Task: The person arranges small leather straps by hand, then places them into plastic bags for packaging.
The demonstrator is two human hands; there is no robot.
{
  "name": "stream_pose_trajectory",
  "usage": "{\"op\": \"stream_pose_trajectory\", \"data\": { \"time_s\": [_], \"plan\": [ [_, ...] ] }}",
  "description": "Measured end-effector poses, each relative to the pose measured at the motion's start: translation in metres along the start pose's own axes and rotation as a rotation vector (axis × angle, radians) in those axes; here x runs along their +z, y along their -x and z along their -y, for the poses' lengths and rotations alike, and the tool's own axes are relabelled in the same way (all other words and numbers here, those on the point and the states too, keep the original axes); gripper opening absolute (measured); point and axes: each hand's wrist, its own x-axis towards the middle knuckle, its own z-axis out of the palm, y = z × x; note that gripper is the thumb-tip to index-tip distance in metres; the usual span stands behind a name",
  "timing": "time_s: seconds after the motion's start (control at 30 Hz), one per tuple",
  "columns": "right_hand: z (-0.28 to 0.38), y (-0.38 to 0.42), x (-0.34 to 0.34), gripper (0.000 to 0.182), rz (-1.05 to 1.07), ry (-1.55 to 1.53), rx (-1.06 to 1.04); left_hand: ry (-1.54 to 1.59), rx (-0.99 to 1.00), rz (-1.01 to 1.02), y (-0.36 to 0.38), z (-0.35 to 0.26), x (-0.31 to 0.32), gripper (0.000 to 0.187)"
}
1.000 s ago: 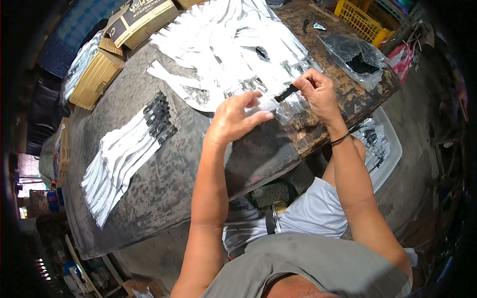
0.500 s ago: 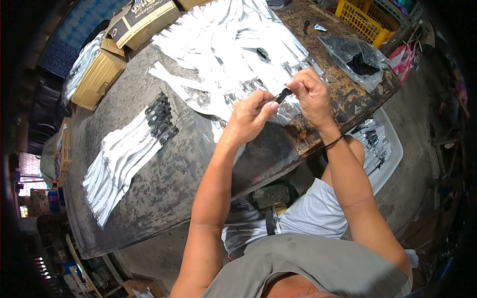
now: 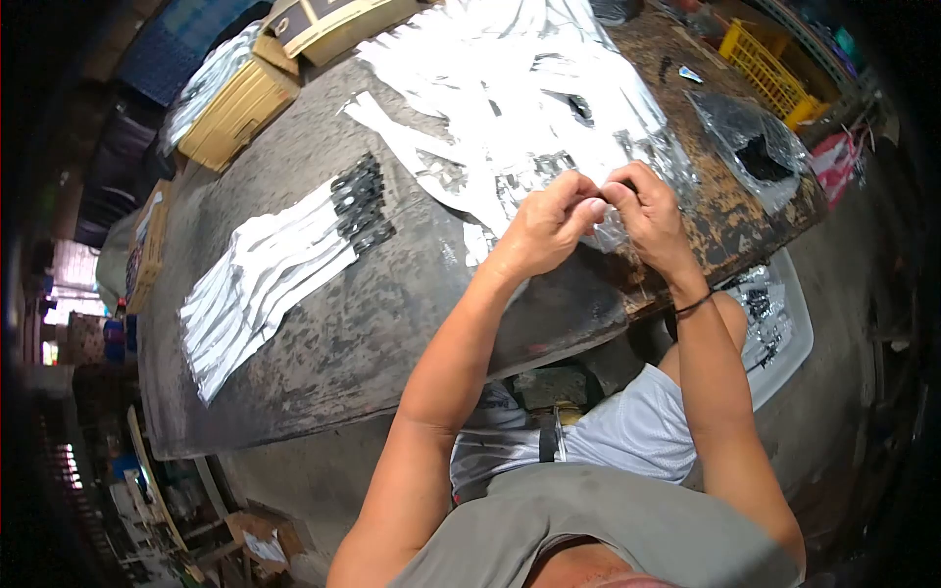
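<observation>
Both hands meet over the desk (image 3: pixel 323 323) edge. The left hand (image 3: pixel 545 227) and right hand (image 3: pixel 649 218) pinch together on a clear sleeve (image 3: pixel 610 233), fingertips touching, likely to keep its mouth steady. Loose sleeves (image 3: pixel 510 88) lie at twelve o'clock; a finished row (image 3: pixel 279 269) fans at nine o'clock.

A dark, worn work table (image 3: pixel 323 363) with a rusty, flaking right end stands on a grey concrete floor (image 3: pixel 833 392). Cardboard boxes (image 3: pixel 235 98) sit at its far edge and a yellow plastic crate (image 3: pixel 760 73) stands beyond it. Daylight falls brightly from the left.
</observation>
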Motion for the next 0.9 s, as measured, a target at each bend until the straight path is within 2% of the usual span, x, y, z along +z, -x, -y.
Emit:
{"op": "stream_pose_trajectory", "data": {
  "time_s": [0.07,0.17,0.2,0.3,0.5,0.53,0.63,0.67,0.77,0.9],
  "plan": [
    [0.004,0.004,0.001,0.027,0.001,-0.018,0.13,-0.006,0.007,0.037,0.001,-0.001,-0.005,0.015],
    [0.015,0.002,0.002,0.039,-0.034,0.029,-0.022,-0.026,0.033,0.047,0.001,-0.003,-0.009,0.015],
    [0.022,0.002,0.004,0.048,-0.041,0.041,-0.031,-0.034,0.043,0.046,0.001,-0.004,-0.01,0.015],
    [0.022,0.0,0.005,0.048,-0.051,0.104,-0.062,-0.058,0.054,0.017,0.002,-0.004,-0.009,0.014],
    [0.011,0.005,0.001,0.041,-0.183,-0.209,0.14,0.018,0.005,-0.015,0.0,-0.001,-0.003,0.015],
    [0.009,0.005,0.004,0.036,-0.247,-0.279,0.116,0.008,0.008,-0.022,0.0,-0.003,-0.003,0.016],
    [0.0,0.005,0.003,0.029,-0.271,-0.201,0.014,0.01,0.005,-0.045,0.001,-0.006,-0.001,0.015],
    [0.002,0.004,0.005,0.019,-0.3,-0.158,-0.028,0.004,0.004,-0.047,0.0,-0.005,-0.002,0.015],
    [0.012,0.002,0.002,0.012,-0.254,0.004,-0.036,-0.021,-0.003,-0.047,0.0,-0.006,-0.002,0.015],
    [0.007,0.003,0.002,0.009,-0.231,-0.202,0.022,-0.08,-0.004,0.013,0.002,-0.005,-0.002,0.018]
  ]
}}
